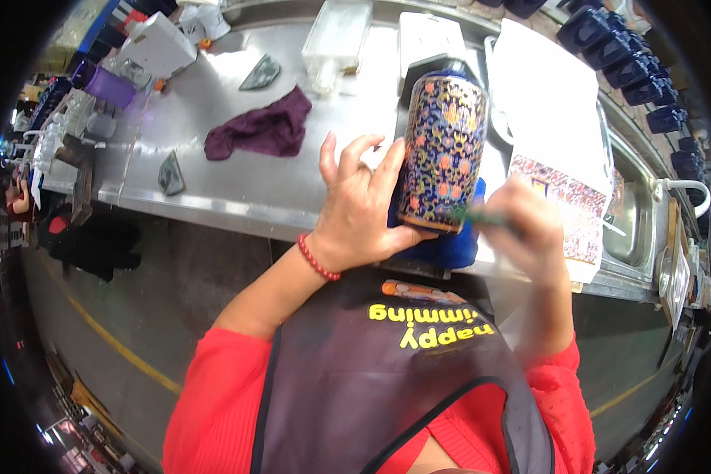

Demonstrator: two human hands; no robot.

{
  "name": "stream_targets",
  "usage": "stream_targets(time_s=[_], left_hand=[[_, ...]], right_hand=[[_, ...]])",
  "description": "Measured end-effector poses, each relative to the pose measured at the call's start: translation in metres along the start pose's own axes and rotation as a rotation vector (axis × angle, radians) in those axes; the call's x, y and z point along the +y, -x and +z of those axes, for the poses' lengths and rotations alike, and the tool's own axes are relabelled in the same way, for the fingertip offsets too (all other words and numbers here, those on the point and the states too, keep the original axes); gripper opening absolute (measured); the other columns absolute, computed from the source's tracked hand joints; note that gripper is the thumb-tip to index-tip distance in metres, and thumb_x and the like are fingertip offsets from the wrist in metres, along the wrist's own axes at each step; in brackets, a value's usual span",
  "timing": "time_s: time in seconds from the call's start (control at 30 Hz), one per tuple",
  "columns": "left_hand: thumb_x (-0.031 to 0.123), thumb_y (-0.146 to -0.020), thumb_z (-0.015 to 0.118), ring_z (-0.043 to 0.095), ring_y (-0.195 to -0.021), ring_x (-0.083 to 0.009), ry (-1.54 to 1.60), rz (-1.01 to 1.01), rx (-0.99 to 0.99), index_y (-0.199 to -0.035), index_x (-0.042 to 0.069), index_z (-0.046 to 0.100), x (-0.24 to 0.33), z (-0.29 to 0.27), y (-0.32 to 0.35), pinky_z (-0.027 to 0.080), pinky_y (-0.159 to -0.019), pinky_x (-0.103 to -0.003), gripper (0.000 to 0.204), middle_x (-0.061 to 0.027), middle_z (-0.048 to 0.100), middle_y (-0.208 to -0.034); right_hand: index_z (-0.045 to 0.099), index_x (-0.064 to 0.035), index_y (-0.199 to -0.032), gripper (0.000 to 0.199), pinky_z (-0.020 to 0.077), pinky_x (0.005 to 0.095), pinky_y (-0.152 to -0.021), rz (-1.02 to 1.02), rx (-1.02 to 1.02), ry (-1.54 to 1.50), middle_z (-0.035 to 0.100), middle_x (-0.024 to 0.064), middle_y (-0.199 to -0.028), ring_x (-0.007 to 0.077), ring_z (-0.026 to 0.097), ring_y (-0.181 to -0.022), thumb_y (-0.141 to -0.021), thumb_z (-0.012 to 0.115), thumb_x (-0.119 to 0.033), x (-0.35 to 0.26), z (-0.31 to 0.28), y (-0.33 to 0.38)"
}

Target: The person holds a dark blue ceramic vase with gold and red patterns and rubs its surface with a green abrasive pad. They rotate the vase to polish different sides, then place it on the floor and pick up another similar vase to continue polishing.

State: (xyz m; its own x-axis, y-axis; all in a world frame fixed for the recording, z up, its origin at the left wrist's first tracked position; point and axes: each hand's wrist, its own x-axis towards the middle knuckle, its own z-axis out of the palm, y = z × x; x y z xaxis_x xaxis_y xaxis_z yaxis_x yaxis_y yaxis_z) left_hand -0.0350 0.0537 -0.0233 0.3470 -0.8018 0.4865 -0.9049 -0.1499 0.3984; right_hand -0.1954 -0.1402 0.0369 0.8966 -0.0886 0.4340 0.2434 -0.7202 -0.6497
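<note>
A dark blue vase (444, 146), covered in orange flowers and gold scrollwork, lies on its side over a blue cloth (458, 254), its base toward me. My left hand (354, 201) steadies it, thumb at the base and index finger along the left side, the other fingers spread. In the grip of my right hand (531, 225), blurred by motion, is a thin green tool (482, 217). Its tip reaches the vase's lower right edge; its exact kind is not clear.
On the metal counter (189, 170) lie a purple cloth (261, 126) and dark green flat pieces (171, 174). Behind stands a clear container (336, 39). A patterned printed sheet (565, 205) is at right, beside a sink (632, 217). Blue vessels (620, 51) line the back right.
</note>
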Motion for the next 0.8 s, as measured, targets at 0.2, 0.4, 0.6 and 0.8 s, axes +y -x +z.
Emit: stream_targets(time_s=[0.2, 0.4, 0.6, 0.8], left_hand=[[0.056, -0.069, 0.083, 0.041, -0.133, -0.0341, 0.08, -0.03, 0.075, -0.145, -0.005, 0.044, -0.001, 0.004, -0.003, 0.008, -0.115, -0.066, 0.105, -0.0127, 0.066, -0.097], [0.053, -0.068, 0.083, 0.039, -0.134, -0.034, 0.043, 0.012, 0.023, -0.144, -0.005, 0.045, -0.003, 0.0, 0.001, 0.006, -0.115, -0.065, 0.103, -0.0123, 0.066, -0.095], [0.059, -0.07, 0.08, 0.04, -0.134, -0.0345, 0.043, -0.014, 0.033, -0.144, -0.005, 0.045, -0.002, 0.003, 0.0, 0.007, -0.115, -0.065, 0.103, -0.0131, 0.065, -0.113], [0.065, -0.072, 0.077, 0.04, -0.133, -0.0349, 0.049, -0.02, 0.038, -0.144, -0.005, 0.044, -0.002, 0.007, 0.002, 0.007, -0.116, -0.064, 0.105, -0.0135, 0.057, -0.137]], right_hand=[[0.073, -0.0082, -0.097, 0.033, 0.0448, 0.0372, -0.066, -0.387, -0.115, 0.201, 0.055, 0.0037, -0.08, 0.0224, 0.057, -0.074, -0.065, 0.08, -0.002, -0.006, -0.001, -0.012], [0.074, -0.0081, -0.1, 0.024, 0.0504, 0.0304, -0.06, 0.274, 0.204, -0.015, 0.065, 0.0077, -0.083, 0.0208, 0.064, -0.07, -0.077, 0.081, -0.005, -0.005, -0.011, -0.057], [0.075, -0.0086, -0.096, 0.032, 0.0491, 0.0396, -0.074, -0.221, -0.194, 0.009, 0.058, 0.0058, -0.083, 0.0258, 0.06, -0.079, -0.065, 0.081, -0.002, -0.005, -0.001, -0.01], [0.073, -0.0063, -0.096, 0.036, 0.0421, 0.0384, -0.07, -0.195, -0.001, 0.33, 0.059, 0.0034, -0.083, 0.0237, 0.055, -0.074, -0.062, 0.083, -0.004, 0.013, -0.004, 0.002]])
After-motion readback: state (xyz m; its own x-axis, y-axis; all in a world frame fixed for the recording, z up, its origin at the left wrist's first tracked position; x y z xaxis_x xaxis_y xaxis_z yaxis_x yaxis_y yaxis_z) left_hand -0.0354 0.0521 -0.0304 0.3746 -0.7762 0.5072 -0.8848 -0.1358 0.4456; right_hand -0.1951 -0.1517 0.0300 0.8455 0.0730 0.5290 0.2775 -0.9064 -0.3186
